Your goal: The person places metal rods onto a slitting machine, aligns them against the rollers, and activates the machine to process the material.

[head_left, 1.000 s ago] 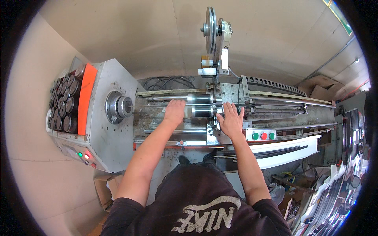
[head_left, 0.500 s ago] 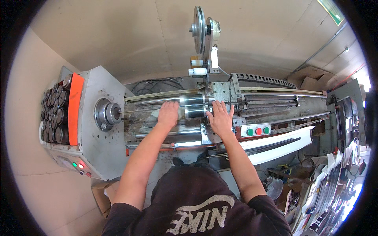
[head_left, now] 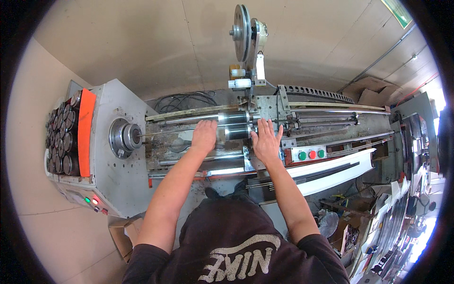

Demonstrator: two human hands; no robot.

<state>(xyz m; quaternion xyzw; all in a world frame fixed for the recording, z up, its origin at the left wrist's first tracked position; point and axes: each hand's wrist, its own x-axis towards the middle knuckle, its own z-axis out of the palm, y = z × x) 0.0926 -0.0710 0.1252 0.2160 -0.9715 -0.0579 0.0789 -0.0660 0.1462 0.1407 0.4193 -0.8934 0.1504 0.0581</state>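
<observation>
A thin metal rod [head_left: 163, 132] runs from the round chuck [head_left: 130, 136] at the left toward a pair of dark rollers. My left hand [head_left: 204, 137] is closed over this rod just left of the rollers, its fingers bent down and their tips hidden. Spread and flat, my right hand [head_left: 267, 142] rests by the carriage plate [head_left: 269, 108], right of the rollers, with its thumb near the front roller [head_left: 238, 132]. The rear roller [head_left: 234, 117] lies just beyond. An upright arm on the carriage carries a metal reel [head_left: 242, 33] and white spools [head_left: 240, 84].
The grey headstock [head_left: 116, 165] holds stacked dark cylinders [head_left: 61, 137] behind an orange plate [head_left: 87, 132]. A button box [head_left: 308, 154] sits right of my right hand. In front lies a white trough [head_left: 326, 177] with dark rods. Cardboard and scrap [head_left: 347, 213] crowd the lower right.
The carriage, with its rollers, reel and button box, has shifted slightly right along the bed, away from the chuck. Both hands have shifted right with it. The whole view has moved a little.
</observation>
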